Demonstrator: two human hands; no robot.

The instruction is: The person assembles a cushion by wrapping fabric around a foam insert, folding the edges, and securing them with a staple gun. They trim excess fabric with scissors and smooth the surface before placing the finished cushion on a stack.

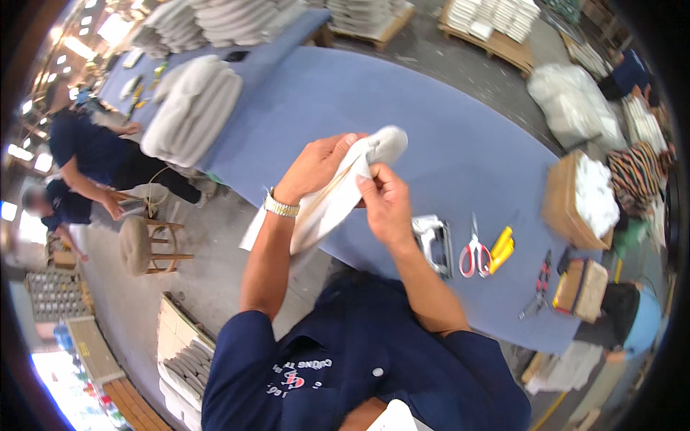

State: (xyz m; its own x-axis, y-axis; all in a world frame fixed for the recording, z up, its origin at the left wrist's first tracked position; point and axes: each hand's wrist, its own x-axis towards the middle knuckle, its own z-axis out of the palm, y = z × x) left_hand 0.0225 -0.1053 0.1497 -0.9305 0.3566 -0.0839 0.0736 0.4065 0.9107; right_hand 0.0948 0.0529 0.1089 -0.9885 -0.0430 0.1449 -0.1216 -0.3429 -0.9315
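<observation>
A light grey padded fabric piece (386, 144) is held up in front of me above the blue table, its pale cloth and a tan strip along its length facing me. My left hand (321, 167) is closed round its left edge; a metal-band watch is on that wrist. The fingers of my right hand (386, 204) pinch the cloth at its lower right edge. To the right of my right forearm lie a staple gun (431, 243), red-and-white-handled scissors (474, 251) and a yellow-handled tool (502, 249). What the tan strip is made of, I cannot tell.
The blue-covered table (431, 115) bears a stack of grey pads (192, 108) at left. Red-handled pliers (543, 284), a small box (581, 289) and a carton (564, 192) with white stuffing are at right. A round stool (136, 244) and other people (90, 154) are on the left.
</observation>
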